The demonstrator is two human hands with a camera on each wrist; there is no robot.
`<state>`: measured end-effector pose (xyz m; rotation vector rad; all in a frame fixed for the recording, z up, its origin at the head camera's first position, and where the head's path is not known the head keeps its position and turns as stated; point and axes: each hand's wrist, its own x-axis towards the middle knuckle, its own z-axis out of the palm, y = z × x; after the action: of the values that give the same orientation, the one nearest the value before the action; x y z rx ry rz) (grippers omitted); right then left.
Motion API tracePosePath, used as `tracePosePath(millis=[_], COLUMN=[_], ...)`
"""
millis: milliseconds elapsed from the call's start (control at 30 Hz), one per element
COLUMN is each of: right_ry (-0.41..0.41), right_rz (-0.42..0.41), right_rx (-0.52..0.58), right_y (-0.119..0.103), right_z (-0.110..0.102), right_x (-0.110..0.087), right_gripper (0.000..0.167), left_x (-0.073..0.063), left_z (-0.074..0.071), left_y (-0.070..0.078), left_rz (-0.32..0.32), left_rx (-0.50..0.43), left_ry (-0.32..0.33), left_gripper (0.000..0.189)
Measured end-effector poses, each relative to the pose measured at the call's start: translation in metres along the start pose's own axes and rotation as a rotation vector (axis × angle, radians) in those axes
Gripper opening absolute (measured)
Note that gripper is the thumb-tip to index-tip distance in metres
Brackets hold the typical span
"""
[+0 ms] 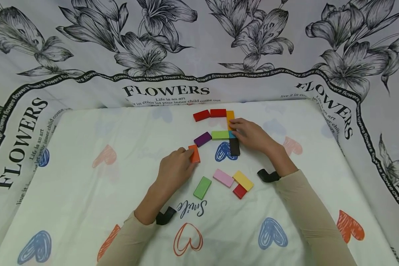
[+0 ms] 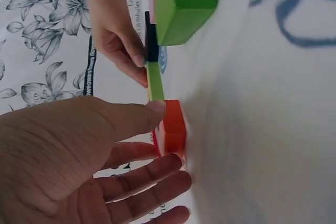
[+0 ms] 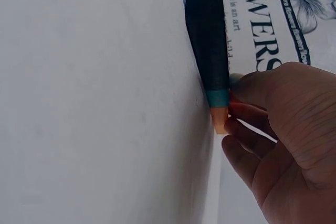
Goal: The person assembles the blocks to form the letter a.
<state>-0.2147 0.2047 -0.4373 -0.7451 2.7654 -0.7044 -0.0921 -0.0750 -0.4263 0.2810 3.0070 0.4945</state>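
Plain beige sleeves [image 1: 314, 218] each end beside a bent black wrist piece [image 1: 166, 216].

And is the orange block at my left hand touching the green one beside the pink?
Apart: the head view shows white cloth between the orange block and the green block.

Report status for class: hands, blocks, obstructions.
Left hand holds orange rectangular block. Right hand touches yellow-orange rectangular block. No obstruction apparent.

A bright orange block [image 1: 195, 155] sits a bit slanted between the thumb and fingers of the left hand [image 1: 174, 166]. By the fingertips of the right hand [image 1: 252, 136], a yellow-orange block [image 1: 230, 115] points away, next to a small blue block [image 1: 231, 135], partly hidden.
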Motion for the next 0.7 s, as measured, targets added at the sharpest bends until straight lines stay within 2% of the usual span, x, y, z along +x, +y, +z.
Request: tracePosePath(millis=[133, 267, 467, 700], right_ry=[0.010, 0.010, -0.008, -0.010], right_rz=[-0.001, -0.008, 0.014, 0.002], right_rx=[0.013, 0.015, -0.001, -0.006], right_y=[0.002, 0.002, 0.001, 0.002], right_z=[0.000, -0.001, -0.001, 0.000], right_x=[-0.002, 0.001, 0.003, 0.001], right_gripper=[0.043, 0.044, 0.045, 0.044], left_x=[-0.009, -0.029, -0.054, -0.070], left_z=[-0.005, -0.007, -0.003, 0.002], left_y=[0.005, 0.010, 0.018, 0.022], left_rz=[-0.029, -0.046, 0.011, 0.039], left_rx=[-0.024, -0.045, -0.019, 0.012], left_ry=[-0.024, -0.079, -0.124, -0.119], left_gripper=[0.048, 0.050, 0.049, 0.050])
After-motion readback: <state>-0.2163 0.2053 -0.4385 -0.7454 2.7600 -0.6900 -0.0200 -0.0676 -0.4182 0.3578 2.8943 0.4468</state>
